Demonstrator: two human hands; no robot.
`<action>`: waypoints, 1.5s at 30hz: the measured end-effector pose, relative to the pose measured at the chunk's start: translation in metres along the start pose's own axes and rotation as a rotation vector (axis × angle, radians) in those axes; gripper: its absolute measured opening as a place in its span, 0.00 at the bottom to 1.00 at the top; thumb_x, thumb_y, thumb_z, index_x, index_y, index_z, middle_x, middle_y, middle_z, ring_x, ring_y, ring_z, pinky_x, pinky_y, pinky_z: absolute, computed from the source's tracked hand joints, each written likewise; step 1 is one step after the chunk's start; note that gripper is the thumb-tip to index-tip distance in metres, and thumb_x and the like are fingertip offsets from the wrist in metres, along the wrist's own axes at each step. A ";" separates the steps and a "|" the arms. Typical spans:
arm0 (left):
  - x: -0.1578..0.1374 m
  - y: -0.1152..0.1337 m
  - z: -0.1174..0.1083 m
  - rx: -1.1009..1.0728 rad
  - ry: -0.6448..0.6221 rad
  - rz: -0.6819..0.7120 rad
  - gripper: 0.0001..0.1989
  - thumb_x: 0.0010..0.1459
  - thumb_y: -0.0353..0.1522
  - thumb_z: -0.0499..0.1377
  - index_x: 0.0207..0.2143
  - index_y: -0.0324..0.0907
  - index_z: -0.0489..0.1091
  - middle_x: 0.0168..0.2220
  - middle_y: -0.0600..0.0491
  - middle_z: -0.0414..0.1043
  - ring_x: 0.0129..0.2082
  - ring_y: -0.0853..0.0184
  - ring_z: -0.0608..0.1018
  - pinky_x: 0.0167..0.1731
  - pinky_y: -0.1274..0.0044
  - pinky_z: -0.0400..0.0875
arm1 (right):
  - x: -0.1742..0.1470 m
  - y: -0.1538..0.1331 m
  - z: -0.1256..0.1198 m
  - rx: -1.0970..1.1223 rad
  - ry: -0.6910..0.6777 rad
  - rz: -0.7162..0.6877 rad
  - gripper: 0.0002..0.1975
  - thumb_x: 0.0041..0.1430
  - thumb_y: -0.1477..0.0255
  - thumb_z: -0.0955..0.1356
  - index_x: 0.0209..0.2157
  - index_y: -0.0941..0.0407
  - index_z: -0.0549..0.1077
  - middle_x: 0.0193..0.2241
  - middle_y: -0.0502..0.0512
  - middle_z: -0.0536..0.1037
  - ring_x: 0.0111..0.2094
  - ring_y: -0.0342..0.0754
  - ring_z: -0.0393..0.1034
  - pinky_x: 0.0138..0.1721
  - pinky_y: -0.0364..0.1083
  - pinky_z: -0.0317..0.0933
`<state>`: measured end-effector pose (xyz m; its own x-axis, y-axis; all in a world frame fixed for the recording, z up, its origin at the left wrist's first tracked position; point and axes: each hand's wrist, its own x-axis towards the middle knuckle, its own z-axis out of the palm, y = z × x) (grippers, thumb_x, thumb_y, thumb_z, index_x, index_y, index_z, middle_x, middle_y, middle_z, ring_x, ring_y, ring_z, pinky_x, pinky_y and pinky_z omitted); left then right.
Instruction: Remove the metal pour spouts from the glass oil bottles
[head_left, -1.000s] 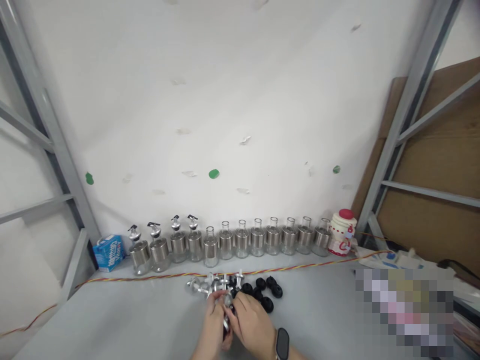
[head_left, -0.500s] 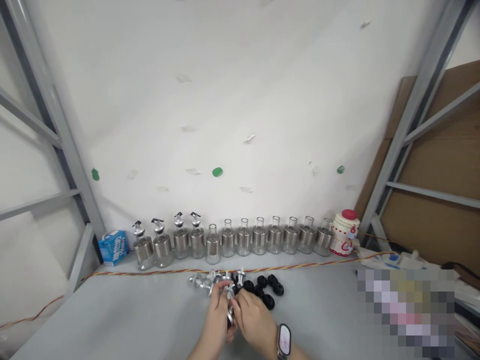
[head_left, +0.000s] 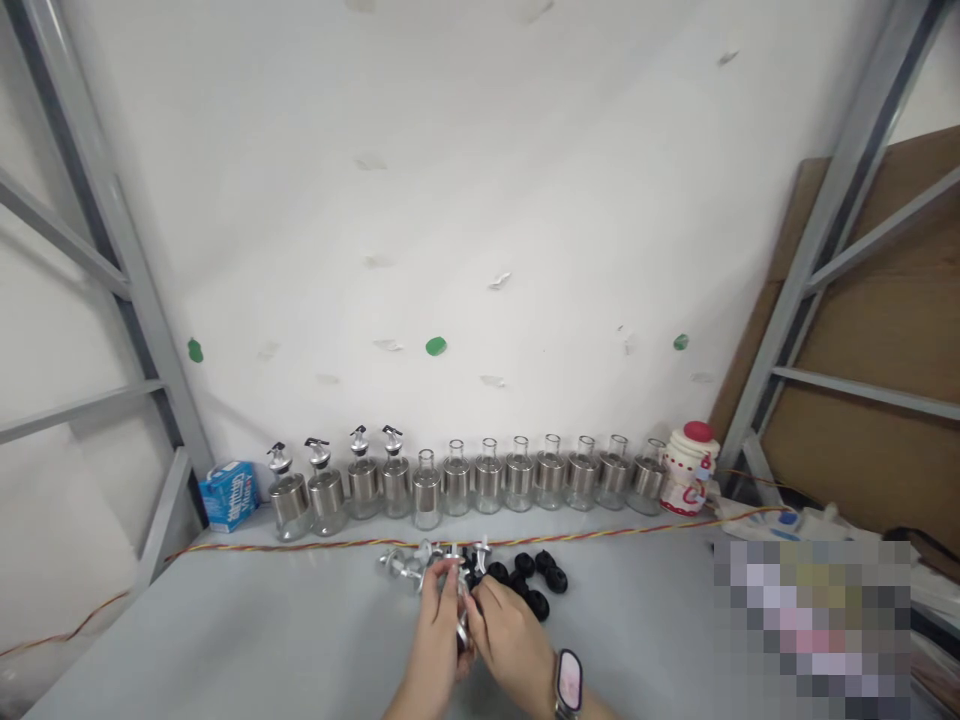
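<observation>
My left hand [head_left: 437,625] is closed round a silver pourer spout [head_left: 463,634], mostly hidden by the fingers. From the other side my right hand [head_left: 510,635], with a watch on its wrist, pinches at the same spout's upper end. What lies between the fingertips is partly covered. Just beyond the hands lie several loose silver pourer spouts [head_left: 409,565] with pale stems. Several black round stoppers [head_left: 537,604] are scattered to the right of them, close to my right fingers.
A row of glass bottles [head_left: 489,478] with metal bands lines the wall; the leftmost several carry pourer tops [head_left: 318,453]. A blue box [head_left: 229,496] stands left, a red-lidded white jar [head_left: 686,470] right. A twisted cable [head_left: 315,546] crosses the grey table [head_left: 247,630].
Both hands stay together over the same spot, with only slight finger movement at the spout. The camera view has shifted very slightly; the bottles and loose parts remain in place.
</observation>
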<state>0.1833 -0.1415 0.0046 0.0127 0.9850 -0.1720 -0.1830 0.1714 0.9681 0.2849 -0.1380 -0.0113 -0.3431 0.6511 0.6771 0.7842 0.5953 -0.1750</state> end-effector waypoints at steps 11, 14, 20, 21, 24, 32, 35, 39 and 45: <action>-0.015 -0.005 0.008 -0.112 0.102 0.075 0.24 0.48 0.48 0.52 0.44 0.46 0.56 0.33 0.53 0.70 0.27 0.68 0.73 0.24 0.80 0.64 | 0.004 -0.002 -0.001 0.032 -0.041 0.100 0.15 0.62 0.72 0.52 0.30 0.56 0.65 0.27 0.57 0.72 0.30 0.49 0.67 0.32 0.48 0.61; -0.013 -0.005 0.006 -0.205 0.081 0.068 0.23 0.48 0.46 0.53 0.44 0.48 0.55 0.32 0.54 0.70 0.26 0.70 0.73 0.22 0.82 0.63 | 0.005 -0.007 -0.006 0.020 -0.077 0.139 0.14 0.61 0.69 0.53 0.28 0.57 0.65 0.25 0.56 0.71 0.28 0.49 0.66 0.30 0.48 0.61; -0.006 -0.010 0.003 -0.135 0.035 -0.021 0.22 0.48 0.44 0.51 0.44 0.46 0.55 0.10 0.65 0.54 0.08 0.77 0.56 0.09 0.86 0.46 | 0.000 -0.003 0.000 0.038 -0.017 0.060 0.15 0.61 0.70 0.52 0.29 0.57 0.66 0.25 0.57 0.71 0.31 0.50 0.67 0.33 0.49 0.63; -0.005 -0.010 0.003 -0.121 0.029 -0.037 0.21 0.48 0.44 0.50 0.44 0.46 0.55 0.09 0.67 0.51 0.07 0.77 0.54 0.09 0.86 0.45 | -0.001 -0.002 0.002 0.030 0.004 0.039 0.16 0.61 0.70 0.52 0.29 0.58 0.66 0.25 0.58 0.72 0.32 0.50 0.67 0.34 0.49 0.63; -0.005 -0.007 0.006 -0.137 0.021 -0.029 0.21 0.48 0.42 0.51 0.44 0.46 0.54 0.09 0.67 0.52 0.07 0.78 0.55 0.10 0.87 0.46 | -0.003 -0.001 0.006 0.027 0.056 0.005 0.18 0.62 0.72 0.51 0.27 0.58 0.67 0.24 0.58 0.71 0.34 0.51 0.67 0.39 0.51 0.63; -0.011 -0.004 0.007 -0.163 -0.002 -0.043 0.22 0.47 0.44 0.52 0.44 0.47 0.57 0.09 0.67 0.51 0.06 0.80 0.48 0.08 0.87 0.40 | 0.011 0.040 -0.005 0.366 0.186 0.666 0.26 0.61 0.60 0.48 0.24 0.57 0.67 0.14 0.53 0.69 0.16 0.45 0.65 0.20 0.43 0.58; 0.002 -0.003 -0.002 -0.133 0.041 0.034 0.18 0.47 0.45 0.51 0.39 0.46 0.60 0.10 0.66 0.53 0.07 0.79 0.53 0.09 0.86 0.47 | 0.017 0.046 -0.012 0.478 0.102 0.697 0.24 0.60 0.58 0.51 0.23 0.56 0.68 0.17 0.53 0.72 0.20 0.45 0.67 0.25 0.42 0.59; 0.022 0.004 -0.030 0.329 0.180 0.193 0.16 0.52 0.44 0.47 0.37 0.43 0.62 0.17 0.59 0.63 0.17 0.70 0.68 0.19 0.80 0.60 | 0.017 0.037 -0.013 0.578 -0.049 0.558 0.16 0.58 0.61 0.57 0.33 0.56 0.70 0.32 0.55 0.76 0.35 0.47 0.69 0.38 0.42 0.59; 0.026 0.006 -0.045 1.135 0.209 0.164 0.18 0.57 0.36 0.42 0.48 0.40 0.55 0.40 0.43 0.70 0.37 0.59 0.74 0.33 0.72 0.63 | 0.012 0.042 -0.009 0.538 -0.014 0.580 0.15 0.57 0.64 0.59 0.43 0.56 0.67 0.39 0.57 0.71 0.42 0.49 0.65 0.44 0.46 0.57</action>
<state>0.1384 -0.1155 -0.0028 -0.1114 0.9927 0.0461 0.8186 0.0654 0.5706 0.3184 -0.1094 -0.0041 0.0352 0.9308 0.3637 0.4837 0.3026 -0.8212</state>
